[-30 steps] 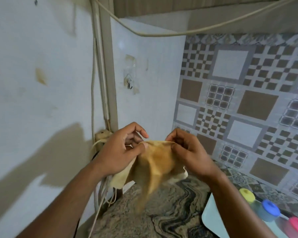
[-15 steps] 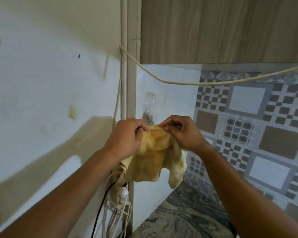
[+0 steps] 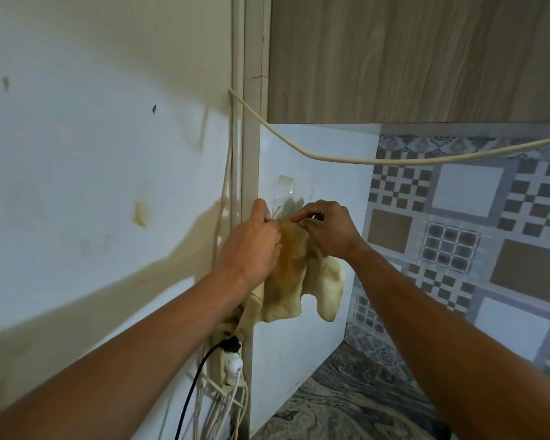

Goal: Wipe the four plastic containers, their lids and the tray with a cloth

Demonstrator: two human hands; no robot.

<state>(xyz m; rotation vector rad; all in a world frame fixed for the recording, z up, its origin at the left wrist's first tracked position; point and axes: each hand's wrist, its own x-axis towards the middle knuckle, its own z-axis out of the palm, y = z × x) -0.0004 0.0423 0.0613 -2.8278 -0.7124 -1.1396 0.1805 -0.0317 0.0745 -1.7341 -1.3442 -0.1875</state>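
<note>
A yellowish stained cloth (image 3: 294, 274) hangs against the white wall, held up at its top edge by both hands. My left hand (image 3: 251, 246) pinches the top left of the cloth. My right hand (image 3: 326, 230) pinches the top right with fingertips. Both sit right at a clear stick-on wall hook (image 3: 283, 206), whose metal hook is mostly hidden behind the fingers. The containers, lids and tray are out of view.
A cream cable (image 3: 331, 157) sags across the wall under a wooden cabinet (image 3: 410, 58). A power strip with plugs and a black cord (image 3: 229, 354) hangs low on the left. Patterned tiles (image 3: 458, 233) cover the right wall above a marbled counter (image 3: 346, 404).
Both hands have raised the cloth from above the counter up to the wall hook. The view tilted upward, so the tray and coloured-lid containers dropped out of sight.
</note>
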